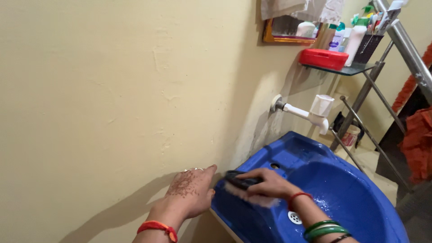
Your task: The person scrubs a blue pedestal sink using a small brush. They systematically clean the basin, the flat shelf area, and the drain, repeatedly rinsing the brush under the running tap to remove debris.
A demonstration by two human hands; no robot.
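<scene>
my right hand: my right hand is closed around the dark handle of a scrub brush, fingers wrapped over the top, a red thread on the wrist and green bangles further up the forearm.
brush: the scrub brush lies nearly level, its pale bristles pointing down and pressed on the near left rim of the blue sink; the bristles look blurred.
my left hand: my left hand is flat and spread, fingers loosely apart, holding nothing; it leans on the cream wall right beside the sink's left edge, and i cannot tell whether the thumb touches the rim. it has henna marks on the back, rings on the fingers and an orange-red thread at the wrist.
hands to each other: near, not touching, the brush head between them.
sink: wet and shiny inside, with a white drain low in the bowl just below my right wrist and a small hole on the back ledge.
tap: a white tap sticks out of the wall above the far end of the sink, well apart from both hands.
shelf: a glass shelf higher up carries a red box and several bottles, with a gold-framed mirror to its left.
right side: a metal rack with orange-red cloth hanging on it.
</scene>
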